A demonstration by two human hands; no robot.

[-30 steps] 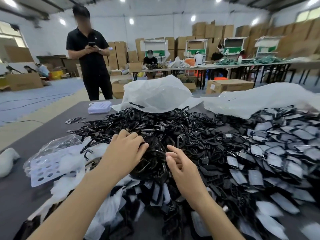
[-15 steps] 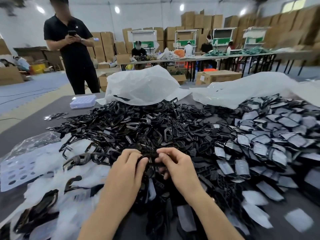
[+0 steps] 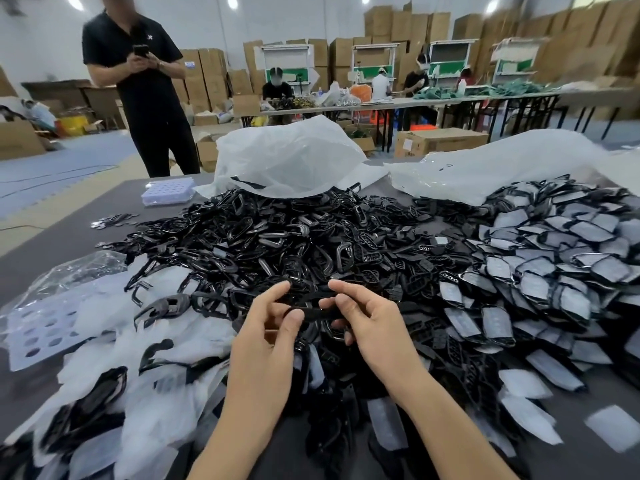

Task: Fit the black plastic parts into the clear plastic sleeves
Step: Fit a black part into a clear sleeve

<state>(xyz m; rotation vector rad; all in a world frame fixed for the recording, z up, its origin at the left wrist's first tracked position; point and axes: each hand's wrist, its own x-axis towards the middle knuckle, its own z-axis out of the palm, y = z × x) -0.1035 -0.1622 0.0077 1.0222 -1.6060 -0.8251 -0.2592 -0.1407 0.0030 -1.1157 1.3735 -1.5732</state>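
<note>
Two hands share one black plastic part point(image 3: 313, 310): the left hand point(image 3: 265, 344) pinches its left end with thumb and curled fingers, the right hand point(image 3: 369, 329) pinches its right end. It is held just above the pile of loose black parts point(image 3: 263, 237). Clear sleeves point(image 3: 110, 341) lie to the left, sleeved parts point(image 3: 540, 282) to the right.

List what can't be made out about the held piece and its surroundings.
Head view, black part: ends hidden by the left hand and right hand pinching it; outline lost against the black pile.
Head view, any sleeve on it: too dark to tell.
Head view, white bag: contents hidden by its plastic.
Head view, lower-left sleeves: blurred, cut by the edge.
</note>
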